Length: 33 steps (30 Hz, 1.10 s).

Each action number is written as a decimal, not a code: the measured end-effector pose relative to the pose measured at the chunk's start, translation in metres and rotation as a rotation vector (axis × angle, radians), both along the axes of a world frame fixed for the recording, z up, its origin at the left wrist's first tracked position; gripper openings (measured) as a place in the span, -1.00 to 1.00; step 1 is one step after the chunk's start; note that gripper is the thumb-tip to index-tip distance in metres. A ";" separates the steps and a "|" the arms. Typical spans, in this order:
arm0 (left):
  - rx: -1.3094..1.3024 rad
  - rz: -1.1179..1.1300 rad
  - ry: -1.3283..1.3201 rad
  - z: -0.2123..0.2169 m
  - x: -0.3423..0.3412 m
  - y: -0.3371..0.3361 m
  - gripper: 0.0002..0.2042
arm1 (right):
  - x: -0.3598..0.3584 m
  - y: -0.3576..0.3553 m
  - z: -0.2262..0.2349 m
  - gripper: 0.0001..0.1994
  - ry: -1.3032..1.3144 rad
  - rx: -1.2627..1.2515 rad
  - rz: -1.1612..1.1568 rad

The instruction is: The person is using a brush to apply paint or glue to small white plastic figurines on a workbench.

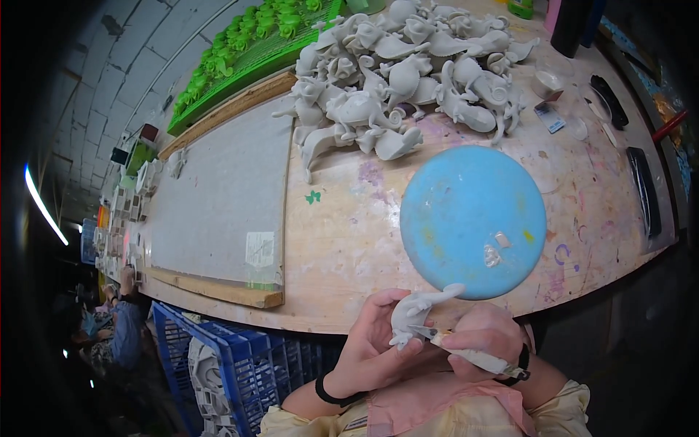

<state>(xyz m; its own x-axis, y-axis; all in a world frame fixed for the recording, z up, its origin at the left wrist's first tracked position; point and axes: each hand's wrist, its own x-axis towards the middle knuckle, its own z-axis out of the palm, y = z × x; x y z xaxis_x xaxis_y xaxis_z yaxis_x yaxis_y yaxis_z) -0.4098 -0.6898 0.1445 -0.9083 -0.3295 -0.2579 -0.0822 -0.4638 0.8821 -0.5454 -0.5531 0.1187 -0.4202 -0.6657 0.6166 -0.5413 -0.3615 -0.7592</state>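
Note:
At the front edge of the table, my left hand (370, 351) is closed around a small grey figurine (410, 317) with a curved tail pointing to the upper right. In my right hand (494, 336) is a pen-like tool (482, 360) with a pale, wrapped-looking handle. Its dark tip meets or nearly meets the figurine's right side; whether it touches I cannot tell. Just beyond my hands lies a round blue disc (466, 207) with small pale scraps on it. Farther back, a heap of similar grey figurines (357, 109), many with curled tails, covers the table.
To the left lies a grey board (218, 204) with wooden edge strips. Behind it, bright green figurines stand on a green mesh tray (291, 52). A blue crate (240, 379) with grey parts stands below the table. Black objects (642, 191) lie at right. Another person (120, 328) sits far left.

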 end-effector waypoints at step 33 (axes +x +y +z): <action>-0.020 0.070 -0.035 0.004 -0.004 0.002 -0.44 | 0.001 0.007 -0.004 -0.86 -0.124 -0.048 -0.075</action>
